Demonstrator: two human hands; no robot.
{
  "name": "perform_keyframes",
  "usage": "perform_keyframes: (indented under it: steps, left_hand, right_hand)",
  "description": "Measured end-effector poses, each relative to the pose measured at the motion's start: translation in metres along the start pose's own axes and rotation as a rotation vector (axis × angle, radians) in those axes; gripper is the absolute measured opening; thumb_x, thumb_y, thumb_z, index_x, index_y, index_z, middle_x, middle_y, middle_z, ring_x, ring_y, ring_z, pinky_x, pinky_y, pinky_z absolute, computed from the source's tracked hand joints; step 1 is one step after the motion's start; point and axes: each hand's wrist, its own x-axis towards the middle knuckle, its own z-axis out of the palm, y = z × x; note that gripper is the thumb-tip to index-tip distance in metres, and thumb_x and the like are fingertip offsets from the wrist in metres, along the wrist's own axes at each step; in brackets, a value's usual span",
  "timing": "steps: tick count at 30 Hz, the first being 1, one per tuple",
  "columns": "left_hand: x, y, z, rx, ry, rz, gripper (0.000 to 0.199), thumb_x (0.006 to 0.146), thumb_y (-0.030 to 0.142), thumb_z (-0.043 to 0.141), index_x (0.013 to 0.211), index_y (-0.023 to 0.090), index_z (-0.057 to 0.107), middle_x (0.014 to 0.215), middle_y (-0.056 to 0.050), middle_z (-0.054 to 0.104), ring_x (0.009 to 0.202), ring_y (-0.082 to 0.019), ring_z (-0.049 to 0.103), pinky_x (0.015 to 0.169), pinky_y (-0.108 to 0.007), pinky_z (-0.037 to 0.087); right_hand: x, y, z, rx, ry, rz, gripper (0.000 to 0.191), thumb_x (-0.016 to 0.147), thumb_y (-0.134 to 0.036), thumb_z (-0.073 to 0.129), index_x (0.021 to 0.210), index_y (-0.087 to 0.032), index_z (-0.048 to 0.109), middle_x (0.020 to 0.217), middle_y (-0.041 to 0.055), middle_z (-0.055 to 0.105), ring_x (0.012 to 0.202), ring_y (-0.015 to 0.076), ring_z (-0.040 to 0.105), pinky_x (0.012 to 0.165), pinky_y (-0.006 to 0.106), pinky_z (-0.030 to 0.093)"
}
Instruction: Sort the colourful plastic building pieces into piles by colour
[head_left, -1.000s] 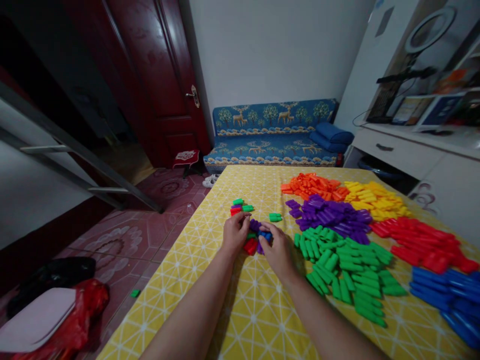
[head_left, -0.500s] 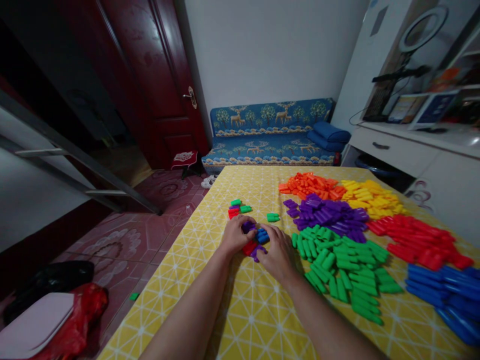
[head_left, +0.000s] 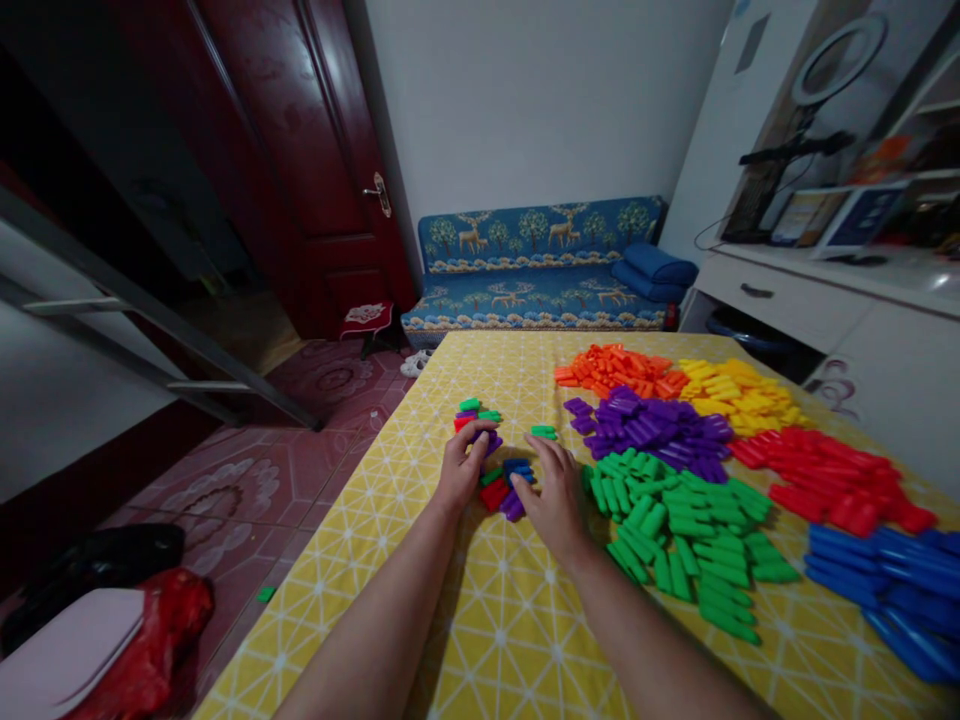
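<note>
My left hand [head_left: 459, 468] pinches a purple plastic building piece [head_left: 492, 442] between thumb and fingers, just above the tablecloth. Below it lies a small cluster: a blue piece [head_left: 517, 470], a red piece [head_left: 494, 494], a purple piece [head_left: 513, 506] and a partly hidden green one. My right hand [head_left: 556, 490] is open on the cluster's right side, thumb close to the blue piece. Its fingertips reach toward a lone green piece [head_left: 544, 432]; whether they touch it I cannot tell. Beyond my left hand sits another small group with a red piece [head_left: 463, 424] and green ones.
Sorted piles lie on the right of the table: green [head_left: 675, 520], purple [head_left: 652, 430], orange [head_left: 619, 370], yellow [head_left: 739, 395], red [head_left: 840, 475] and blue [head_left: 885, 580]. A patterned sofa [head_left: 525, 295] stands past the far edge. One green piece [head_left: 266, 594] is on the floor.
My hands have moved apart, uncovering the cluster. The left has lifted slightly away with the purple piece; the right hand's fingers have stretched forward toward the lone green piece.
</note>
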Motion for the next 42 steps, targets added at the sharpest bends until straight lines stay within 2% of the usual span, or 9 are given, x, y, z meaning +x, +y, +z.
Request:
perform_keyframes:
  steps: [4,9,13,17,21,25,29,35,42]
  left_hand:
    - [-0.008,0.011,0.003,0.103,-0.152,0.047,0.043,0.093,0.042,0.051,0.13,0.02,0.056,0.098,-0.007,0.069,0.089,-0.019,0.064,0.084,-0.032,0.05]
    - [-0.014,0.017,0.009,0.268,-0.245,0.137,0.041,0.096,0.038,0.046,0.134,0.023,0.053,0.111,-0.008,0.068,0.101,-0.021,0.063,0.093,-0.035,0.047]
    - [-0.005,0.012,0.007,0.476,-0.104,0.243,0.035,0.097,0.032,0.044,0.128,0.022,0.057,0.107,-0.008,0.068,0.105,-0.022,0.061,0.097,-0.039,0.044]
    - [0.012,-0.003,-0.006,0.721,0.16,0.211,0.044,0.087,0.021,0.055,0.131,0.021,0.056,0.136,-0.013,0.054,0.125,-0.028,0.05,0.106,-0.046,0.04]
    - [0.021,-0.021,-0.021,0.815,0.079,0.077,0.046,0.077,0.008,0.056,0.121,0.02,0.065,0.129,-0.012,0.06,0.118,-0.029,0.056,0.102,-0.043,0.044]
    - [0.019,-0.028,-0.025,0.821,0.05,0.036,0.034,0.077,0.01,0.057,0.103,0.022,0.074,0.115,-0.008,0.066,0.104,-0.024,0.062,0.093,-0.036,0.049]
    - [0.018,-0.029,-0.024,0.726,0.114,0.021,0.024,0.084,0.026,0.058,0.101,0.019,0.074,0.099,-0.01,0.068,0.09,-0.022,0.063,0.083,-0.034,0.05]
    - [0.016,-0.019,-0.023,0.477,0.245,-0.037,0.044,0.094,0.048,0.042,0.087,0.015,0.072,0.071,-0.008,0.067,0.067,-0.019,0.059,0.065,-0.03,0.046]
    - [0.011,0.0,-0.016,0.281,0.252,-0.044,0.053,0.095,0.055,0.037,0.082,0.015,0.069,0.067,-0.005,0.067,0.061,-0.016,0.058,0.06,-0.028,0.042]
  right_hand:
    - [0.0,-0.004,0.003,0.183,-0.064,-0.078,0.06,0.085,-0.019,0.058,0.143,-0.023,0.041,0.137,0.0086,0.053,0.125,0.0227,0.05,0.106,0.042,0.043]
    - [0.0,-0.001,0.009,0.268,-0.044,-0.03,0.047,0.08,-0.01,0.052,0.125,-0.024,0.058,0.122,0.0068,0.062,0.115,0.0206,0.058,0.101,0.038,0.047]
    - [0.002,0.001,0.01,0.324,0.017,0.162,0.026,0.081,-0.016,0.054,0.105,-0.02,0.062,0.102,0.007,0.069,0.094,0.0209,0.065,0.084,0.036,0.053]
    - [0.004,-0.003,0.008,0.37,0.079,0.313,0.015,0.08,-0.022,0.057,0.095,-0.019,0.06,0.085,0.0046,0.068,0.075,0.0185,0.065,0.069,0.031,0.053]
    - [0.006,0.0,0.009,0.387,0.123,0.351,0.016,0.081,-0.024,0.054,0.095,-0.019,0.059,0.083,0.0049,0.068,0.074,0.0181,0.065,0.068,0.03,0.053]
    - [0.005,0.007,0.011,0.306,0.153,0.307,0.024,0.083,-0.023,0.051,0.104,-0.017,0.06,0.095,0.0095,0.068,0.086,0.0215,0.065,0.079,0.037,0.054]
    - [0.003,-0.004,0.0,0.106,0.16,0.048,0.034,0.083,-0.022,0.055,0.116,-0.017,0.06,0.12,0.014,0.06,0.115,0.0268,0.054,0.099,0.046,0.043]
    - [-0.004,-0.028,-0.006,-0.088,-0.266,-0.202,0.031,0.077,-0.029,0.072,0.108,-0.027,0.067,0.107,0.0053,0.067,0.105,0.0271,0.053,0.095,0.048,0.039]
    - [0.0,-0.025,0.003,-0.136,-0.279,-0.156,0.014,0.087,-0.032,0.064,0.098,-0.025,0.07,0.095,0.0067,0.069,0.097,0.0271,0.056,0.087,0.044,0.041]
